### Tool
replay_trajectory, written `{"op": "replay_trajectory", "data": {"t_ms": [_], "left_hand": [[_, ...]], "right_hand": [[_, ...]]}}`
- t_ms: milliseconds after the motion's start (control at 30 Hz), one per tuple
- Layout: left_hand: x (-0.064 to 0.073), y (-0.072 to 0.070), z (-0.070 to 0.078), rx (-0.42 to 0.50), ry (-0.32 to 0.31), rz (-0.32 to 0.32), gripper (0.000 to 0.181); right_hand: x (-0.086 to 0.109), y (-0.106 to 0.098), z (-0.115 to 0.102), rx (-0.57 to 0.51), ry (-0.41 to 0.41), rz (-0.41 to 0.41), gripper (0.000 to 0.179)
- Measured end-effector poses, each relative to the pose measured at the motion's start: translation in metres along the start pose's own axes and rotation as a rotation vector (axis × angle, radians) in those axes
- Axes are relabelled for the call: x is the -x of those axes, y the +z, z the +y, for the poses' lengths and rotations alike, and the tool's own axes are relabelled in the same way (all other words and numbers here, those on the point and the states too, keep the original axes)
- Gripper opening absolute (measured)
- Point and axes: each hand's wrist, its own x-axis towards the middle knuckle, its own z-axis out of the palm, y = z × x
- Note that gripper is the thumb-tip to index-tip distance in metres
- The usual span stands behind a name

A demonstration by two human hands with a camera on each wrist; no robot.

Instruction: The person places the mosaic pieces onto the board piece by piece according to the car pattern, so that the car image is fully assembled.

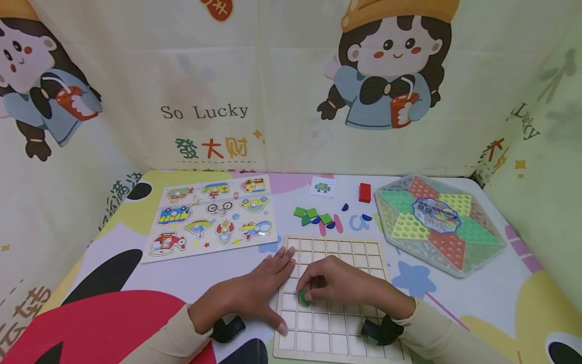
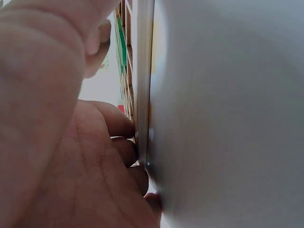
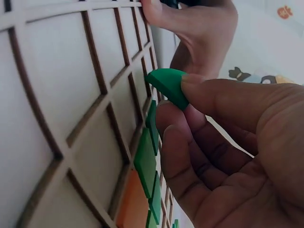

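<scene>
A wooden grid board (image 1: 313, 321) lies in front of me. My right hand (image 1: 338, 283) pinches a green tile with a curved edge (image 3: 166, 84) between thumb and fingers, over the left part of the grid. My left hand (image 1: 252, 289) rests along the board's left edge, fingers spread, the thumb near the lower left corner. In the right wrist view an orange tile (image 3: 133, 202) and several green tiles (image 3: 145, 161) sit in grid squares; from the head my right hand hides them. The left wrist view shows the fingertips touching the board's side (image 2: 143, 76).
Loose green square tiles (image 1: 311, 213) and blue half-round tiles (image 1: 367, 217) lie beyond the board. A small picture card (image 1: 323, 187) and a red block (image 1: 365, 192) are behind them. A vehicle puzzle board (image 1: 213, 215) stands left, a clear hexagonal box of coloured pieces (image 1: 438, 222) right.
</scene>
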Motion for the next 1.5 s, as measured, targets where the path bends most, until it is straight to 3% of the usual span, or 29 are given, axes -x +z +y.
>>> {"op": "replay_trajectory", "data": {"t_ms": [167,533,967,1233,1500], "left_hand": [[0.000,0.000,-0.001,0.006,0.004,-0.001,0.124],[0.000,-0.001,-0.001,0.008,0.003,-0.009,0.124],[0.001,-0.001,0.000,0.003,0.012,-0.003,0.123],[0.001,0.000,0.000,0.022,0.007,-0.002,0.123],[0.001,0.000,0.000,0.029,-0.004,-0.005,0.124]], "right_hand": [[0.001,0.002,0.002,0.016,0.009,-0.013,0.015],[-0.001,0.004,0.000,0.167,0.011,-0.029,0.019],[-0.001,0.013,-0.001,0.334,-0.009,-0.008,0.012],[0.003,0.005,0.001,0.216,-0.006,-0.008,0.014],[0.007,-0.013,0.008,0.184,-0.009,0.074,0.012]]}}
